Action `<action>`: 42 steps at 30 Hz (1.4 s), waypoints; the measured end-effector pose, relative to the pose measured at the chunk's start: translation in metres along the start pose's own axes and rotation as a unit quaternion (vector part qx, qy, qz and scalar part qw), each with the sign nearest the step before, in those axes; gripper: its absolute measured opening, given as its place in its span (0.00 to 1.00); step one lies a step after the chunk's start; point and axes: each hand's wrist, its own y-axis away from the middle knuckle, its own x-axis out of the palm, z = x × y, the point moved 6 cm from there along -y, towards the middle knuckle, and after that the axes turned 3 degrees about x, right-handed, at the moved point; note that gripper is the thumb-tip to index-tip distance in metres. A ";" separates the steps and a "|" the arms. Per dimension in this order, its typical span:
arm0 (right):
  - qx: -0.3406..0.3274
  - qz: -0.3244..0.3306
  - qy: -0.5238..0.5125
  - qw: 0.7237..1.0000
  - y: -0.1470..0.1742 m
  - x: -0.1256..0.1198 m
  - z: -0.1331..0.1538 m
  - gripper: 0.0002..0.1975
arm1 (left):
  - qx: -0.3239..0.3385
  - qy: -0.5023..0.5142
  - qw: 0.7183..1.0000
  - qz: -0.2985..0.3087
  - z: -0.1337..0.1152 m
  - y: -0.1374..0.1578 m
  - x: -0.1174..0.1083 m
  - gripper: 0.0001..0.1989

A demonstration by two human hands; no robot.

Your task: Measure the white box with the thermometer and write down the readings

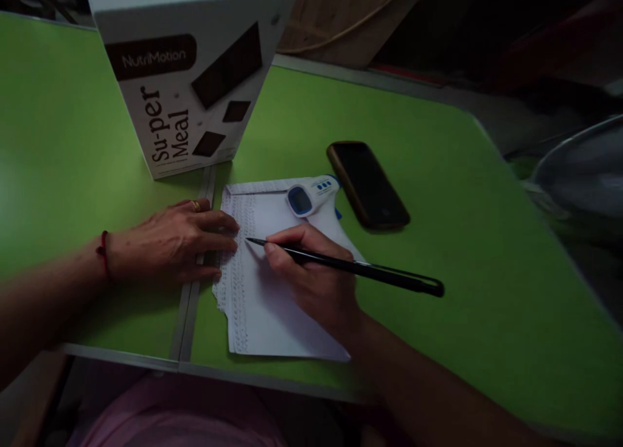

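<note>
My right hand [316,275] is closed around a black pen [379,272], its tip at or just above a sheet of white paper [292,330]. Rows of small handwriting run down the paper's left side, and that edge is torn. My left hand [175,239] lies flat, fingers apart, with the fingertips on the paper's left edge; it wears a ring and a red cord bracelet. A white and blue thermometer-like device [311,196] with a small screen rests on the top of the paper. Whether the tip touches the paper, I cannot tell.
A tall white "Su-per Meal" box [180,109] stands behind my left hand. Right of the device lies a dark phone [370,184] in a brown case. A metal seam [187,324] crosses the green table [462,239]. A clear, curved object [584,168] is at the right.
</note>
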 end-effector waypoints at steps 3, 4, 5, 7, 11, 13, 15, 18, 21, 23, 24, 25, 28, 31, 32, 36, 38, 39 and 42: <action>-0.009 0.005 0.002 1.000 0.000 0.001 0.002 0.05 | 0.003 -0.001 1.000 -0.001 -0.001 0.000 0.000 0.14; -0.011 0.007 0.002 1.000 0.000 0.001 0.002 0.05 | 0.003 -0.001 1.000 0.000 -0.001 0.000 0.000 0.14; -0.011 0.007 0.002 1.000 0.000 0.001 0.003 0.04 | 0.002 -0.001 1.000 0.001 -0.001 0.000 0.000 0.14; -0.010 0.006 0.005 1.000 0.000 0.001 0.003 0.04 | 0.000 -0.002 1.000 0.003 -0.002 0.000 -0.001 0.14; -0.009 0.007 0.009 1.000 0.001 0.002 0.004 0.05 | -0.003 -0.001 1.000 0.007 -0.002 -0.001 -0.001 0.14; -0.009 0.007 0.008 1.000 0.001 0.002 0.004 0.05 | -0.005 -0.001 1.000 0.008 -0.001 -0.001 0.000 0.14; -0.007 0.007 0.007 1.000 0.001 0.002 0.003 0.05 | -0.007 0.001 1.000 0.009 -0.001 0.000 0.000 0.14; -0.003 0.009 0.005 1.000 0.001 0.002 0.003 0.05 | -0.012 0.007 1.000 0.011 0.000 0.000 0.001 0.14; -0.002 0.014 0.005 1.000 0.000 0.002 0.003 0.05 | -0.012 0.006 1.000 0.013 0.001 0.000 0.001 0.14; 0.004 0.015 0.006 1.000 0.000 0.002 0.003 0.04 | -0.007 0.005 1.000 0.013 0.001 0.000 0.001 0.14; 0.007 0.012 0.006 1.000 -0.001 0.001 0.003 0.04 | -0.004 0.005 1.000 0.011 0.001 0.000 0.001 0.14; 0.010 0.009 0.005 1.000 -0.001 0.000 0.003 0.04 | -0.003 0.006 1.000 0.010 0.001 0.000 0.001 0.14; 0.013 0.002 0.012 1.000 -0.001 -0.001 0.002 0.05 | -0.001 0.005 1.000 0.007 0.001 0.000 0.001 0.14; 0.011 0.003 0.023 1.000 -0.001 0.000 0.002 0.05 | -0.006 0.003 1.000 0.008 0.001 0.000 0.001 0.14; 0.009 0.002 0.023 1.000 0.000 0.000 0.002 0.04 | -0.008 0.003 1.000 0.009 0.001 0.000 0.001 0.14; 0.005 0.003 0.004 1.000 0.000 0.001 0.002 0.05 | -0.006 0.006 1.000 0.010 0.000 0.000 0.001 0.14; 0.004 0.008 -0.002 1.000 0.000 0.001 0.002 0.05 | -0.006 0.006 1.000 0.009 0.000 -0.001 0.000 0.14; 0.004 0.010 -0.001 1.000 0.000 0.001 0.002 0.05 | -0.007 0.005 1.000 0.010 0.000 -0.001 0.000 0.14; 0.008 0.014 0.011 1.000 0.000 0.000 0.002 0.05 | -0.008 0.008 1.000 0.013 0.000 -0.001 0.000 0.14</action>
